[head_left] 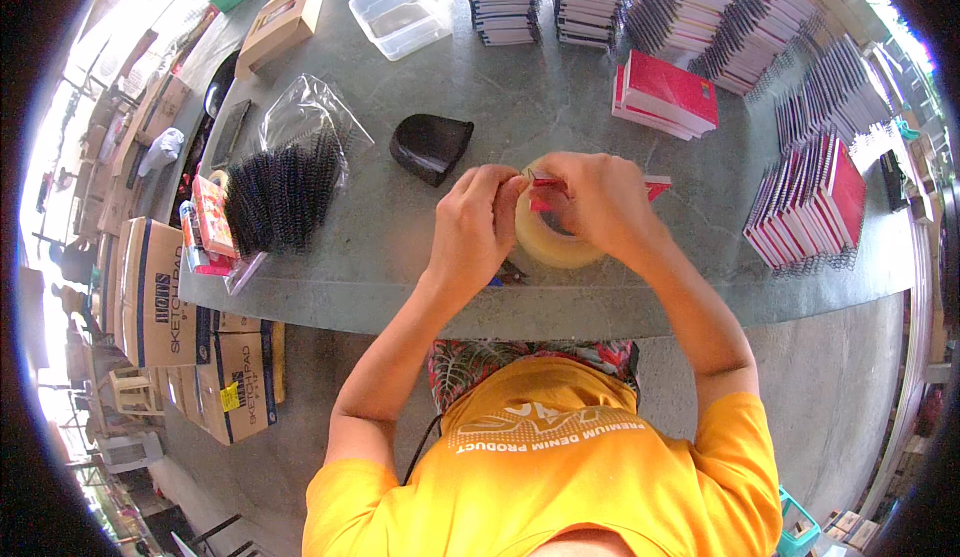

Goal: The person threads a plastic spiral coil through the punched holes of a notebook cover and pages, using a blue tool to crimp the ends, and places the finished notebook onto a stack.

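Note:
In front of my body, a wide roll of clear yellowish packing tape point(560, 247) stands on the table under my hands. Gripping a red tape dispenser point(657, 188), my right hand point(606, 202) is closed at the roll's upper side and covers most of that red part. My left hand point(474, 219) is closed too, its thumb and fingertips pinched at the left edge of the tape by the dispenser's front. Just beyond my left hand lies a black scoop-shaped plastic piece point(432, 149). Small dark objects beside the roll are partly hidden.
Black binding coils point(285, 195) and a clear plastic bag point(310, 117) lie left. Behind are a clear tub point(400, 15) and a cardboard box point(283, 25). Red notebooks point(668, 95), more red notebooks point(808, 203) and spiral-bound stacks point(590, 2) fill the right and far side.

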A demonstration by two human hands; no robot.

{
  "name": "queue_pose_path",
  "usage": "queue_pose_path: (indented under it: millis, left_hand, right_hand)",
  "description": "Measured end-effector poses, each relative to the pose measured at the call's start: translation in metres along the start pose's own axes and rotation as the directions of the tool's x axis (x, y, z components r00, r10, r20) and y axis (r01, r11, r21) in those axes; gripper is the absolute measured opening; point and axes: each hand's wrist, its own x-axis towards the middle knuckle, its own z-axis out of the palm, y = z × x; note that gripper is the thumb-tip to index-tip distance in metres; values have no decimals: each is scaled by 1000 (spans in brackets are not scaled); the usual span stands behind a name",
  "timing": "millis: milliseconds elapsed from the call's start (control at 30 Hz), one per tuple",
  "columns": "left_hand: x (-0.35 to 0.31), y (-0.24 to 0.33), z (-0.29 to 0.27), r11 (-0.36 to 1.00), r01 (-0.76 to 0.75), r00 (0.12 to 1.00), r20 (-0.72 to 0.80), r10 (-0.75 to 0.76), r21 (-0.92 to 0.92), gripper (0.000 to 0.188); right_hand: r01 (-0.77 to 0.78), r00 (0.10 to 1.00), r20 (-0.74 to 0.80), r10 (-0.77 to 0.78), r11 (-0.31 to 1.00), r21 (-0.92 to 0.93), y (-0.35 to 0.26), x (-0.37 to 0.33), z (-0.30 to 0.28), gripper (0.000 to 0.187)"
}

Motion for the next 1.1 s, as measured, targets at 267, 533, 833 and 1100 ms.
queue_pose_path:
  millis: [267,533,833,1100]
  left_hand:
    - [12,-18,-34,985,149,911,399,-105,-82,13]
    - [20,-18,-35,1000,-22,946,325,24,-9,20]
    - [33,-192,-37,791,373,884,75,-462,484,59]
    - [128,-86,-124,935,159,663,-668,-339,-316,32]
  right_hand:
    - [131,990,-69,-123,984,120,6,-1,1,14]
    - [175,980,-140,-144,955,239,6,5,4,18]
    - [5,988,-148,34,966,259,28,-9,-31,21]
    - [-105,935,-114,337,569,816,87,-39,5,22]
